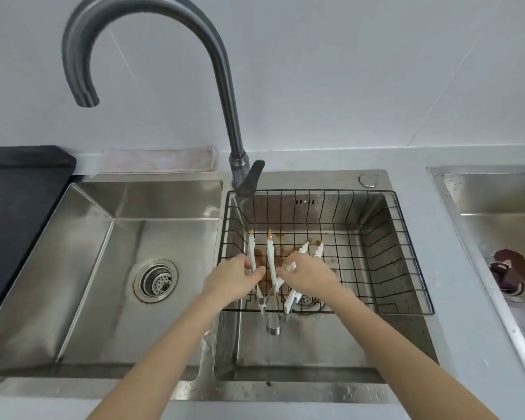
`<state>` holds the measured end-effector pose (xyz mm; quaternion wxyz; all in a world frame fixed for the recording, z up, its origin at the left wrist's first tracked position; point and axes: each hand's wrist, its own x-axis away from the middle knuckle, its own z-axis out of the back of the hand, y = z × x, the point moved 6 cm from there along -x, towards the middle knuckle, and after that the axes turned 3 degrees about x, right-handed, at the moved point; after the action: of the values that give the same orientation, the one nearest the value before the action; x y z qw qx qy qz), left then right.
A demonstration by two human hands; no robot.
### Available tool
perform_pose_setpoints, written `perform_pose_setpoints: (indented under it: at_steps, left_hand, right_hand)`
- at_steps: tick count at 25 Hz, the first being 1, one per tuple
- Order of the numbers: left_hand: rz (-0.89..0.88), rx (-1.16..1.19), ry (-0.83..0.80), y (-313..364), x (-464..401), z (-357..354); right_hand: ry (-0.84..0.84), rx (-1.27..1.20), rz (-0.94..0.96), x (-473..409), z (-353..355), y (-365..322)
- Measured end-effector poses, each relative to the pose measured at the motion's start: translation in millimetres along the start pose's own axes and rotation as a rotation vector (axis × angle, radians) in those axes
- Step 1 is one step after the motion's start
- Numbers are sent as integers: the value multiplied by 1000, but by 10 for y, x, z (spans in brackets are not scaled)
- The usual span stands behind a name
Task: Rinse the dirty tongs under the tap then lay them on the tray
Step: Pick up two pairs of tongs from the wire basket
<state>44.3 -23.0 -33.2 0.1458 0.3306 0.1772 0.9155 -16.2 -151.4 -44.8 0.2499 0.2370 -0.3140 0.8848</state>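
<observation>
Two pairs of white-tipped metal tongs lie in the black wire basket (400, 237) in the right sink bowl, their tips stained brown. My left hand (232, 275) is closed around the left tongs (272, 256), whose two arms point away from me. My right hand (308, 272) grips the right tongs (306, 248), which slant up to the right. Brown residue marks the bowl floor under the tongs. The grey gooseneck tap (222, 71) arches to the left, with its spout (87, 100) over the left bowl; no water runs. A dark tray (22, 207) rests on the counter at the far left.
The left sink bowl (82, 237) has a round drain strainer (155, 280). A folded pale cloth (158, 159) lies behind it by the wall. The tap lever (250, 177) sits at the tap's base. A second sink (497, 207) at the far right holds a dark reddish object (509, 268).
</observation>
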Motion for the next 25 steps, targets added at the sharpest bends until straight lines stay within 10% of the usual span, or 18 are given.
perform_pose_setpoints:
  at_steps: [12,25]
  left_hand:
    - [-9,64,4,-25,22,-87]
    - [-78,686,78,-272,443,87]
  right_hand:
    - [41,-30,-64,19,-42,-72]
    - [270,-423,87,527,70,-408]
